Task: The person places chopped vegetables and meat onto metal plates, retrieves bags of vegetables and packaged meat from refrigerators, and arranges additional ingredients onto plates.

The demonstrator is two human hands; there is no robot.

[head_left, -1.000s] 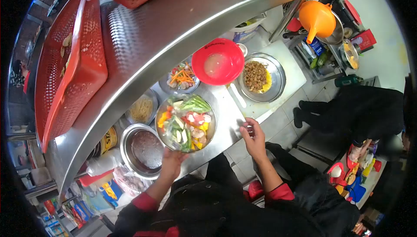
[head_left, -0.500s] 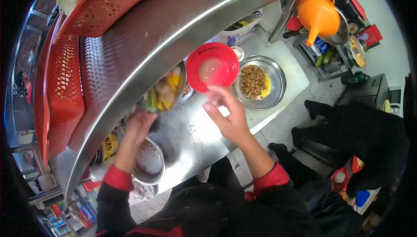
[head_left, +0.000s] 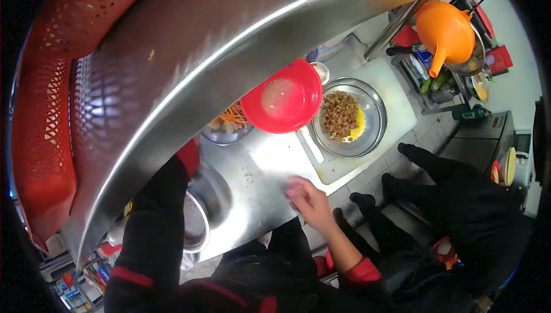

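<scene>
Light utensil, sloshing bowl

Near the cutting board (head_left: 400, 115), our right hand (head_left: 308, 199) hangs empty, fingers loosely curled; our left is hidden, its grip unknown. On the board's left edge, the white utensil (head_left: 311, 145) looks light, stiff, easiest by its near end. Left of the board, the red bowl's (head_left: 304, 90) liquid could slosh; we'd hold its rim.

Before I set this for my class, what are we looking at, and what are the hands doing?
No machine here: a person works bare-handed, and every picture comes from one camera worn on the head, looking forward and down. The right hand, blurred, is near the edge of the metal counter and seems empty. The left hand is hidden behind the metal shelf; its sleeve shows. Below are a red bowl, a dish with orange strips, and a metal bowl of brown food on a white board.
</scene>
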